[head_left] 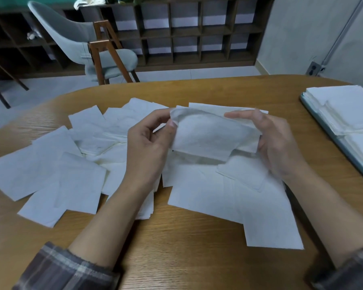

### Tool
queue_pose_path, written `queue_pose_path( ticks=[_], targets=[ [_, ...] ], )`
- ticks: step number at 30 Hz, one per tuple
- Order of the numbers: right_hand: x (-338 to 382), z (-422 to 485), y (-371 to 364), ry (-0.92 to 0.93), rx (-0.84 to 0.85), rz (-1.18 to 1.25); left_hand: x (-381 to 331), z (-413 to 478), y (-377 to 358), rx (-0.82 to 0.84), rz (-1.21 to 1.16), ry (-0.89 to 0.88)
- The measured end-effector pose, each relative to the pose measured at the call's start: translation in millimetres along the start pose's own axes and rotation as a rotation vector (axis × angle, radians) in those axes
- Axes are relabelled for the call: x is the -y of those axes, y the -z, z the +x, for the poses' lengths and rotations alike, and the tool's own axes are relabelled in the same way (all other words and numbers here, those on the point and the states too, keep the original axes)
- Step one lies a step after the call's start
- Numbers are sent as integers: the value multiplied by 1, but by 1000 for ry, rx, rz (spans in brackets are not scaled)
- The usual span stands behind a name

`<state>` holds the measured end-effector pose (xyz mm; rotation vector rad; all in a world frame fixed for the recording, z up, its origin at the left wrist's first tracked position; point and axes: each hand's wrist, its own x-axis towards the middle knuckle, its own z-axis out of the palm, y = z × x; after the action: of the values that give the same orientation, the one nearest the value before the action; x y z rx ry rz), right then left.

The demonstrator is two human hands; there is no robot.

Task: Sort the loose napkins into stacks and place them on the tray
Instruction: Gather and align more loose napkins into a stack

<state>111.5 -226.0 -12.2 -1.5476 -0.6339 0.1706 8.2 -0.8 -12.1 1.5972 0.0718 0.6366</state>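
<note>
Grey chair (78, 36), wooden legs; dark cubby shelving (187, 32); pale tiled floor (187, 73); wall socket (313, 68).

A chair (71, 36) and shelves (187, 34) stood behind a wooden table (176, 237).
The pale blue chair had brown legs. The dark shelves ran along the back. A socket (313, 69) sat low on the grey wall (302, 28).

Both forearms (117, 210) reached forward from plaid sleeves (67, 268), bare to the wrists and angled inward toward each other. The left hand (149, 141) was raised with its palm turned right, thumb and curled fingers pinching the left edge of a napkin (210, 135). The right hand (275, 141) faced it, fingers curved over the napkin's right edge, gripping it.
</note>
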Motion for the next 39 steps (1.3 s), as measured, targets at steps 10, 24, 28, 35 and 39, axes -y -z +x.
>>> queue_pose_path(
  ticks=[10,24,28,35,39],
  targets=[
    [7,-6,-11,-76,-77,-17,-1,1,-4,4,-72,232],
    [9,-2,-6,-251,171,366,-8,1,1,43,25,207],
    [6,-3,-9,-229,176,332,-6,-1,-3,42,-47,241],
    [5,-5,-16,-162,78,243,-2,-4,-9,48,73,194],
    [5,-5,-20,-128,111,197,-1,-5,-11,26,51,181]
  ],
)
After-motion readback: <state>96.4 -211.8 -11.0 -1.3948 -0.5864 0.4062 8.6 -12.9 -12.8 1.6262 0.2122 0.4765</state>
